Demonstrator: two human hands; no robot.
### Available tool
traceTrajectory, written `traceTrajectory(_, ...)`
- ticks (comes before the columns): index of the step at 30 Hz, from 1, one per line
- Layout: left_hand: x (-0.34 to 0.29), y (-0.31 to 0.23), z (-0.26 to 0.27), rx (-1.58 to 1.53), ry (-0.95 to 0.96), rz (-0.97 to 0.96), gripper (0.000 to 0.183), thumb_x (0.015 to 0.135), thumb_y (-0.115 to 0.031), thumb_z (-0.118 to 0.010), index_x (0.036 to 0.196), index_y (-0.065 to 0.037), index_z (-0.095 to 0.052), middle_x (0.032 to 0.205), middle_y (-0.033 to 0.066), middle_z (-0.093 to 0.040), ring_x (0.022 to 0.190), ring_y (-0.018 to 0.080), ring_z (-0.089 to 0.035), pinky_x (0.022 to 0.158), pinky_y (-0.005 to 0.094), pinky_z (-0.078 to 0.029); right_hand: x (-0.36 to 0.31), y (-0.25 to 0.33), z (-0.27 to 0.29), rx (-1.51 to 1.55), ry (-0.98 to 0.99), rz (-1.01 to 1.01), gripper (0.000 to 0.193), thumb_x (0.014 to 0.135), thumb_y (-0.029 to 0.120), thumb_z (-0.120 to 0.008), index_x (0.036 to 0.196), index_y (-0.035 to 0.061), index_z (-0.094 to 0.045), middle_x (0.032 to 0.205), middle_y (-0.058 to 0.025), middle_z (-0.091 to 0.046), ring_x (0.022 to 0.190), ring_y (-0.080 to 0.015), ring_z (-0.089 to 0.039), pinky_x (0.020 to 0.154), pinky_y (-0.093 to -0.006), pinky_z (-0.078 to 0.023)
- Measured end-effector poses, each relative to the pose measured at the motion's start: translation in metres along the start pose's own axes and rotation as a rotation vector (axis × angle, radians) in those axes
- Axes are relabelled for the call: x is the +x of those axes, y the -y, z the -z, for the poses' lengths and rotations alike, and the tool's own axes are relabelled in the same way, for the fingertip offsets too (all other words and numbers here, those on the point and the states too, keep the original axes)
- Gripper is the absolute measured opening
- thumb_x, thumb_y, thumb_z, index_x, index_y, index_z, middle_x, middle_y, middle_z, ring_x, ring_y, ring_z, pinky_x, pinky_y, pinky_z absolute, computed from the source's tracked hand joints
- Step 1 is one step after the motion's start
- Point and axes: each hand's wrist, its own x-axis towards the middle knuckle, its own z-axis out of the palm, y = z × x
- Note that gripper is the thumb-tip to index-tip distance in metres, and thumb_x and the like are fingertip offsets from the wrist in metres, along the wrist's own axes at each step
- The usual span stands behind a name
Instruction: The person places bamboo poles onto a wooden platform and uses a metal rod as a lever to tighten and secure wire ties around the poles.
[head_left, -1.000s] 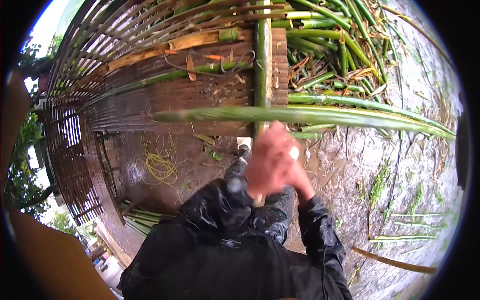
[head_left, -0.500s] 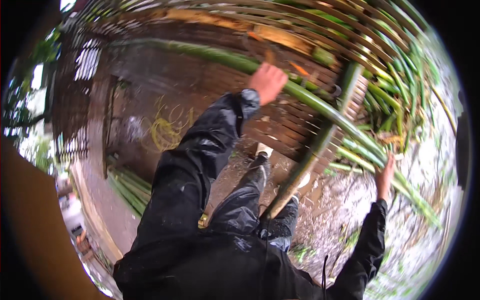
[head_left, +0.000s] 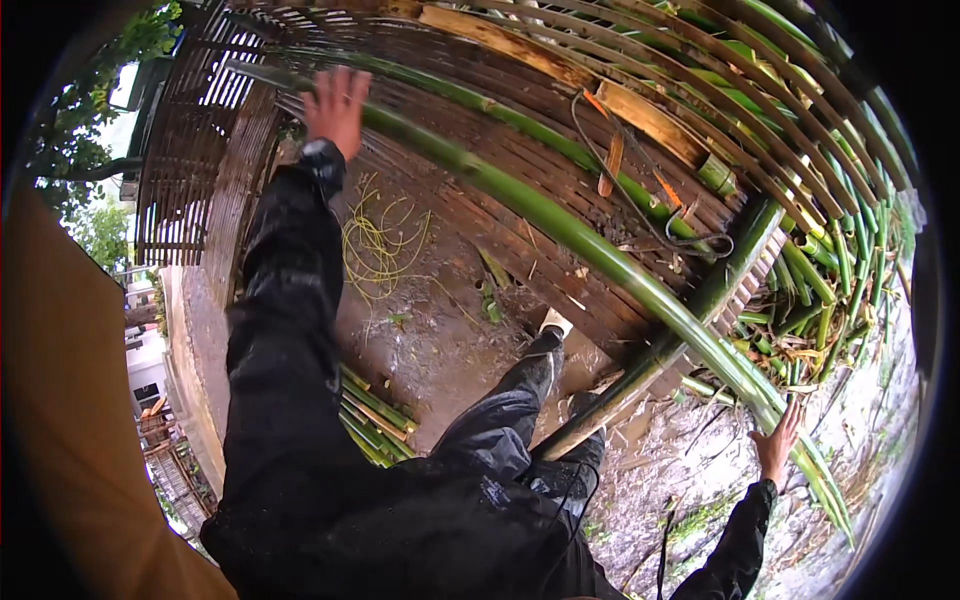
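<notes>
Along one smooth, rounded green bamboo pole, both hands are splayed.

I squint at flat daylight glaring white off wet ground around the right fingers; left of the left fingers, it pricks through a dim fence. Above the right fingers, railings bow toward the black rim.

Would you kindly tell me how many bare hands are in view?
2: the left hand over the green pole at upper left, the right hand by it at lower right.
</notes>
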Motion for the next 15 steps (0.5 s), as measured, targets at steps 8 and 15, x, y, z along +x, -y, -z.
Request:
traceTrajectory(8,-0.048,-0.15,0.031,-0.541,0.005,-0.362,0.063,0.07,-0.007,-0.076,0.13,-0.015,-0.058,0.123,0.0082,-0.057,0.126,0.0316,-0.05,0.115,0.0525,-0.034,0.04,-0.028,-0.073,-0.107,-0.145,0.159,0.069,0.081,0.009,-0.071,0.145,0.0052,-0.046,0.142,-0.0242,-0.055,0.133,-0.0439,-0.049,0.107,-0.0538,-0.043)
traceTrajectory(15,-0.032,-0.111,-0.009,-0.6,-0.056,-0.306,0.031,0.074,0.0,-0.068,0.101,-0.013,-0.061,0.1,0.0062,-0.058,0.107,0.0312,-0.056,0.103,0.0497,-0.039,0.031,0.036,-0.044,0.017,-0.018,0.216,0.05,0.083,0.014,-0.068,0.129,0.0022,-0.055,0.117,-0.0248,-0.065,0.109,-0.0428,-0.062,0.093,-0.0516,-0.05)
